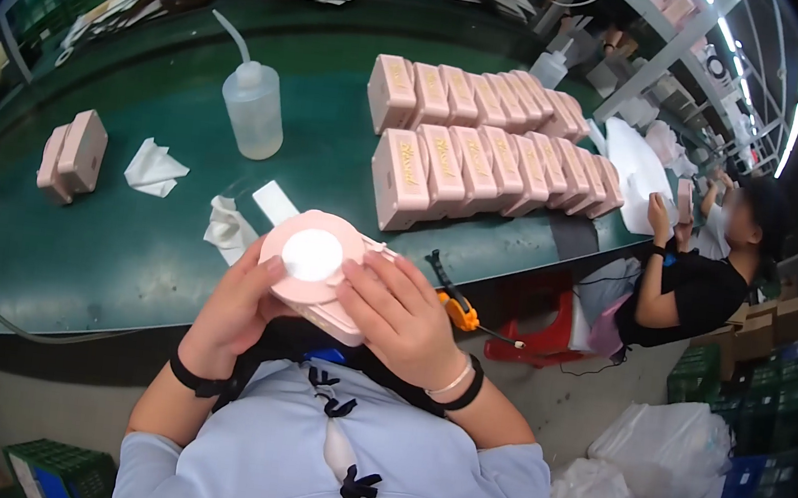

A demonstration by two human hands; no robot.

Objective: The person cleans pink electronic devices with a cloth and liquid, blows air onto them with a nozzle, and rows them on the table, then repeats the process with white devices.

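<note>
Just past the table's near edge, I hold a pink plastic device (312,255) between both hands. Its round pink top carries a bright white disc and sits over a rounded box-like body. My left hand (237,304) grips the left side, thumb on top by the disc, the other fingers partly hidden underneath. From the right, my right hand (403,316) closes on it, with fingertips on the top beside the disc. A white rectangular piece (275,203) lies just beyond the device. A crumpled white cloth (228,229) is close to my left hand.
Two rows of pink boxes (445,169) stand on the green table (122,257). A squeeze bottle (253,112), another cloth (156,168) and a pink pair (73,156) sit leftward. An orange-and-black tool (459,310) hangs near the edge. A co-worker (701,274) sits at right.
</note>
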